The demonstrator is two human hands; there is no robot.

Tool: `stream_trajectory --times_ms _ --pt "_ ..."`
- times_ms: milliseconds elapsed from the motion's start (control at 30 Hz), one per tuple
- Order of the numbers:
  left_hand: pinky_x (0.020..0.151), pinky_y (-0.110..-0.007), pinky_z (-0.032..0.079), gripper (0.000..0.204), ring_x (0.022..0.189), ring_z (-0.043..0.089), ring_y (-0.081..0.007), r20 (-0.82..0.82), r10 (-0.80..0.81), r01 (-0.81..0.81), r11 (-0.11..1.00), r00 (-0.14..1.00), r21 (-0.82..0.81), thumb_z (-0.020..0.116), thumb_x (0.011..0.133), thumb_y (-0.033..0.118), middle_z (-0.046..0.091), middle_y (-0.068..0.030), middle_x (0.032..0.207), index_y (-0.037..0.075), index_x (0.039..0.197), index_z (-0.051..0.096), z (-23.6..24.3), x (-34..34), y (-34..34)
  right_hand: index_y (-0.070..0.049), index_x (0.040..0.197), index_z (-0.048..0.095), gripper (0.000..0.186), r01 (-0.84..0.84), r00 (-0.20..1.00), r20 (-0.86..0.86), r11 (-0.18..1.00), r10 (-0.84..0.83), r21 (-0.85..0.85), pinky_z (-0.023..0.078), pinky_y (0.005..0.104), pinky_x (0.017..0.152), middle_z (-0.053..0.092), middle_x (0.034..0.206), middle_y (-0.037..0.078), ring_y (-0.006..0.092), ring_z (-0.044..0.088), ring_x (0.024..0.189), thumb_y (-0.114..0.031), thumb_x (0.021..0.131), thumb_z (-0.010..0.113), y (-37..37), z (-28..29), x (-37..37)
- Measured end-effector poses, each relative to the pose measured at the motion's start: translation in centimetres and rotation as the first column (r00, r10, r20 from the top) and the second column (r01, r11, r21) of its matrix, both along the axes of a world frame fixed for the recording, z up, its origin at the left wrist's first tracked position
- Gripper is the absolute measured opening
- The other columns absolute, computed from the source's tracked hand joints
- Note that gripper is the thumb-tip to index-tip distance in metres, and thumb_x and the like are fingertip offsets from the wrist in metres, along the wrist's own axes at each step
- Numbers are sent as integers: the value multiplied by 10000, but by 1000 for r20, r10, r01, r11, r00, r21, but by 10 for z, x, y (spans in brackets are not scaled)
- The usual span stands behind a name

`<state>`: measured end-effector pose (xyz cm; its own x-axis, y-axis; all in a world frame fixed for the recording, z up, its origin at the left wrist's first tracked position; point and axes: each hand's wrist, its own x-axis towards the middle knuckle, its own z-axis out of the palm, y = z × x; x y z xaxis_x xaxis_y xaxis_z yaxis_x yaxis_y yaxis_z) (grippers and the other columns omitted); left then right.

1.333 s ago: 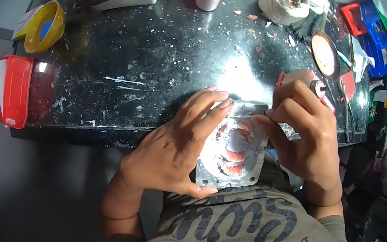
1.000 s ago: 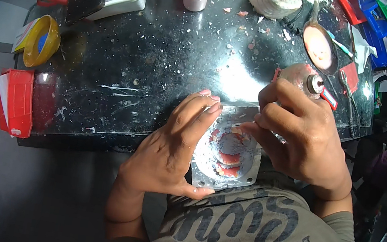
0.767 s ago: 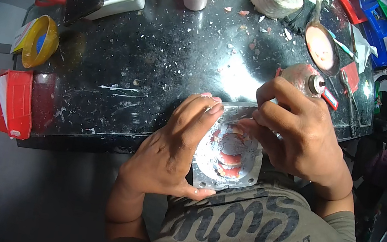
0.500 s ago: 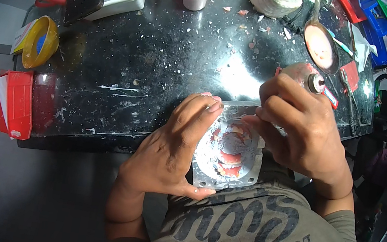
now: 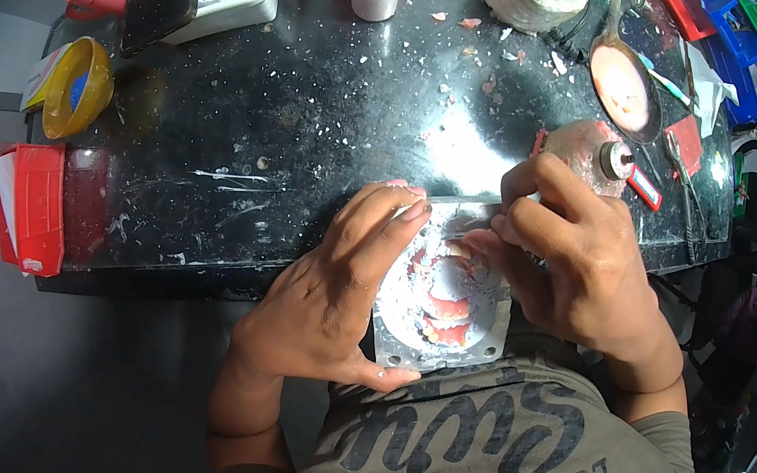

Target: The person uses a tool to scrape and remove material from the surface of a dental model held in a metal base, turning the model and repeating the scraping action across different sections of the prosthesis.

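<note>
gripping metal frame [image 5: 444, 357] at left edge – left hand [image 5: 319, 301]; right hand [image 5: 585, 259] – fingers curled at upper right, grasp unclear.

A silver-grey, rectangular metal mould [image 5: 437, 357], holding rough white plaster [image 5: 394, 311] with curved red pieces [image 5: 450, 309], extends past the black worktop [image 5: 239, 115]'s near edge.
</note>
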<state>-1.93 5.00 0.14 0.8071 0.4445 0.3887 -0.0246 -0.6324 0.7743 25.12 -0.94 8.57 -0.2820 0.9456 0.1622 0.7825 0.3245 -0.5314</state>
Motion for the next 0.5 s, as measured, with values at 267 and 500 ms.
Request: stream_trajectory --times_ms 267,500 --pt "1357 -630 374 1514 1598 409 -546 -24 20 -20 1000 1000 -13 1100 594 410 367 -319 1723 12 1771 234 0 -1 -1 -21 939 678 270 54 999 -11 999 -53 11 564 434 662 667 1003 124 320 721 788 -34 881 942 -6 -4 4" --pt "1359 -632 368 1524 1589 412 -541 -30 23 -23 1000 999 5 1101 593 446 359 -313 1718 9 1770 237 -1 -2 -2 -23 940 678 260 71 997 28 997 -72 32 569 438 669 669 999 126 322 728 798 -31 890 933 -6 0 -1"
